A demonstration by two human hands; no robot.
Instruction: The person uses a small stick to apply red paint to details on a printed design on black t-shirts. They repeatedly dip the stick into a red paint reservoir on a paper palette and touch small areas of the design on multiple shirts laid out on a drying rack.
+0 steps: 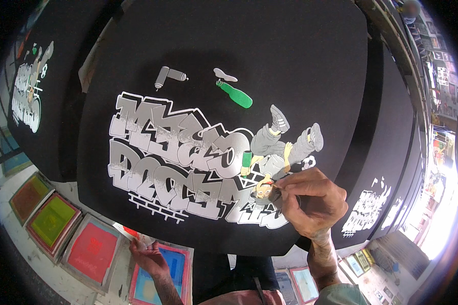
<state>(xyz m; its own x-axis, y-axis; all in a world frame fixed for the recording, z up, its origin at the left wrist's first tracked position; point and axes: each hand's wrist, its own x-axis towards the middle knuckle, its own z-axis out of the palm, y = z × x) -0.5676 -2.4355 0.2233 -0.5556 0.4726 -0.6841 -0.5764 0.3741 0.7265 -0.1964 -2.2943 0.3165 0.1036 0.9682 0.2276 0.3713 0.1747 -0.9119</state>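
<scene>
A black fabric panel [290,46] lies in front of me with a grey and white graffiti-style print [173,162] on it. The print includes a green bottle [236,96], grey spray cans [170,76] and a cartoon figure [275,147]. Over the figure's head, my right hand [315,201] is closed in a pinch, its fingertips at a small red patch. Whatever is between those fingertips is too small to make out. Below the panel's near edge, my left hand [150,259] grips a small white thing with red on it [142,238], partly hidden by the fingers.
Framed printing screens in red [90,249], yellow-green [53,218] and blue [158,284] lie below the panel on the left. More printed black panels stand at the left [30,91] and right [366,208]. A rail [402,61] runs along the far right.
</scene>
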